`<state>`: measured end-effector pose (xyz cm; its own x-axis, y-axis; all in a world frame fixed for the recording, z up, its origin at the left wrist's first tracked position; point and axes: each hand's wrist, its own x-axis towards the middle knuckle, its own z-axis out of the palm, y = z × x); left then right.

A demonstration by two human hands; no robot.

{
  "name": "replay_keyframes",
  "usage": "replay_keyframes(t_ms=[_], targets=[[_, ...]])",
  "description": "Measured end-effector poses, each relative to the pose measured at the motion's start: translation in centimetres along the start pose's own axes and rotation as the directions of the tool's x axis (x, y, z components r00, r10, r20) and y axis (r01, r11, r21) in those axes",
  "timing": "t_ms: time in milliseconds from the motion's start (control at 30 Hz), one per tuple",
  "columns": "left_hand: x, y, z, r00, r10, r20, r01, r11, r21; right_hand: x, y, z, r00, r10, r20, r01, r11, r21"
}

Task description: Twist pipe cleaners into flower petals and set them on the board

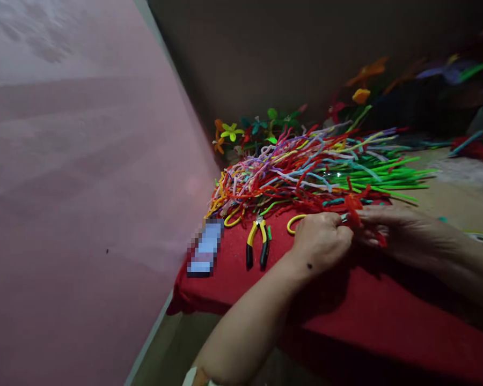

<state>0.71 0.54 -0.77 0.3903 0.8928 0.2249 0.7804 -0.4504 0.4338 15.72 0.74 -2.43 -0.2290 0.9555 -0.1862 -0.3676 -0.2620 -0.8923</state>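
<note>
Two hands, one red fuzzy piece [353, 206] held between them, 3 o'clock from view centre.
It is judged best steadied by the right hand [398, 228] and worked by the left hand [324, 241] in small, even pinches, pile uncrushed; left fingers are curled closed on it, right fingers pinched around it, tips partly hidden. Counted, largest first, directions from the piece: one red cloth [233, 279], beneath; one heap of coloured stems [290, 171], 10 o'clock, too tangled for single counts; one phone [205, 246], one pair of pliers [251, 238], two yellow loops [288, 225], all 9 o'clock.
</note>
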Motion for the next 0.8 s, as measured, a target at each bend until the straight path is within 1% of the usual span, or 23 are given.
replay_keyframes(t_ms=[100, 233, 333, 433, 533, 633, 800], targets=[[0.2, -0.3, 0.2, 0.997, -0.013, 0.071, 0.010, 0.999, 0.033, 0.0, -0.2, -0.1, 0.997, 0.051, 0.062, -0.057, 0.993, 0.105], [0.3, -0.6, -0.1, 0.984, 0.033, 0.173, -0.027, 0.999, -0.038, 0.1, -0.2, -0.2, 0.998, 0.067, 0.004, -0.067, 0.988, 0.137], [0.3, -0.6, -0.6, 0.969, 0.089, 0.232, -0.061, 0.990, -0.123, 0.3, 0.0, -0.5, 0.992, 0.125, -0.036, -0.117, 0.978, 0.175], [0.4, -0.6, -0.8, 0.960, 0.100, 0.260, -0.054, 0.982, -0.179, 0.5, 0.2, -0.7, 0.987, 0.159, -0.038, -0.147, 0.965, 0.218], [0.5, -0.6, -0.7, 0.955, 0.064, 0.290, -0.004, 0.979, -0.203, 0.5, 0.0, -0.6, 0.993, 0.115, -0.020, -0.109, 0.972, 0.210], [0.5, -0.6, -0.7, 0.953, 0.054, 0.299, 0.014, 0.975, -0.220, 0.3, -0.1, -0.4, 0.996, 0.085, -0.011, -0.082, 0.981, 0.176], [0.5, -0.6, -0.7, 0.951, 0.054, 0.303, 0.020, 0.972, -0.234, 0.5, 0.1, -0.6, 0.994, 0.109, -0.021, -0.104, 0.980, 0.171]])
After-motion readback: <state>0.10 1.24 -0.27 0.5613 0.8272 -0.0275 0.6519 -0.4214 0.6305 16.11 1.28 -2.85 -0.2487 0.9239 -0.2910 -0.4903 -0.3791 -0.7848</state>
